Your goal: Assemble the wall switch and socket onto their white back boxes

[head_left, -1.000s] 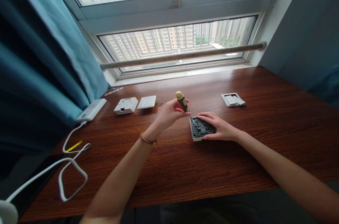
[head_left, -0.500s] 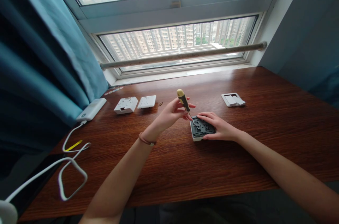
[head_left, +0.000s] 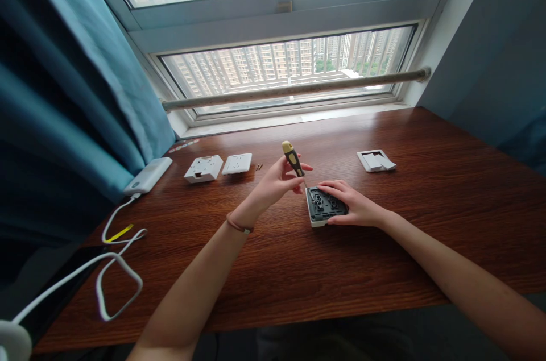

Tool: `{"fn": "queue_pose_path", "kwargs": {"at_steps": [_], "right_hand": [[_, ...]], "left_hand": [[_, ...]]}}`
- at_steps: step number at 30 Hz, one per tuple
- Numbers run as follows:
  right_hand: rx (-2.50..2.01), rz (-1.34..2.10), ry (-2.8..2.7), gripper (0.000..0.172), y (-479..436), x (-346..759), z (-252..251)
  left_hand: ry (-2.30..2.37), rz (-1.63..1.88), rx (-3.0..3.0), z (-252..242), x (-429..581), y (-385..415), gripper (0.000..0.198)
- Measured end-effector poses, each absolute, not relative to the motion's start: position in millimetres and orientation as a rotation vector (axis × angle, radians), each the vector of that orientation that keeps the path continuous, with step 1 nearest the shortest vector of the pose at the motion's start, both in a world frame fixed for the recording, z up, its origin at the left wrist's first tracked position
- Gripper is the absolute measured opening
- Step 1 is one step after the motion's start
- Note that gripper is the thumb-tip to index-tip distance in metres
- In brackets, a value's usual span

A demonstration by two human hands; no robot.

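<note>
My left hand (head_left: 273, 185) is closed around a small screwdriver (head_left: 292, 158) with a yellow and black handle, held nearly upright with its tip down at the upper left part of a grey switch module (head_left: 323, 207). That module lies back side up in a white frame on the wooden table (head_left: 298, 270). My right hand (head_left: 352, 203) lies on the module's right side, fingers flat across its top edge, holding it in place.
Two white socket plates (head_left: 203, 168) (head_left: 236, 164) and two small screws (head_left: 258, 167) lie left of my hands. A white cover frame (head_left: 375, 160) sits to the right. A white power bank (head_left: 148, 175) with a looping white cable (head_left: 115, 270) is at the far left by the blue curtain (head_left: 63, 94).
The screwdriver has risen slightly and tilted a little left in my left hand, and its fingers have shifted on the handle. My right hand and the module stay still.
</note>
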State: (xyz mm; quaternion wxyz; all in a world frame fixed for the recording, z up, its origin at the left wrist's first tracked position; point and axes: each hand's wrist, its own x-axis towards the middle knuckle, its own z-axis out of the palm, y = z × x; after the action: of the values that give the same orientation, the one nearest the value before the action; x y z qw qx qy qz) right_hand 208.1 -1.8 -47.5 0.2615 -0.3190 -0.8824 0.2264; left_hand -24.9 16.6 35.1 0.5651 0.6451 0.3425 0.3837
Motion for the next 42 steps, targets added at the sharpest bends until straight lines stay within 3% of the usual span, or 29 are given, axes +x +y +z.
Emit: {"fn": "queue_pose_path", "kwargs": {"at_steps": [5, 11, 16, 21, 27, 34, 42], "right_hand": [[-0.862, 0.614, -2.387, 0.078, -2, 208, -47], [-0.862, 0.611, -2.384, 0.077, -2, 208, -47], [-0.869, 0.604, -2.396, 0.078, -2, 208, -48], [-0.872, 0.6, -2.397, 0.078, -2, 208, -47], [-0.871, 0.596, -2.4, 0.077, -2, 208, -47], [-0.868, 0.594, -2.4, 0.078, -2, 208, -47], [-0.873, 0.594, -2.396, 0.077, -2, 207, -47]], "left_hand": [[0.818, 0.899, 1.528, 37, -28, 18, 0.042], [1.069, 1.088, 1.776, 23, -26, 20, 0.048], [0.828, 0.871, 1.568, 35, -27, 16, 0.059], [0.783, 0.858, 1.49, 41, -30, 16, 0.047], [1.087, 1.06, 1.772, 25, -25, 21, 0.042], [0.843, 0.848, 1.562, 36, -28, 15, 0.063], [0.834, 0.818, 1.544, 40, -31, 16, 0.042]]}}
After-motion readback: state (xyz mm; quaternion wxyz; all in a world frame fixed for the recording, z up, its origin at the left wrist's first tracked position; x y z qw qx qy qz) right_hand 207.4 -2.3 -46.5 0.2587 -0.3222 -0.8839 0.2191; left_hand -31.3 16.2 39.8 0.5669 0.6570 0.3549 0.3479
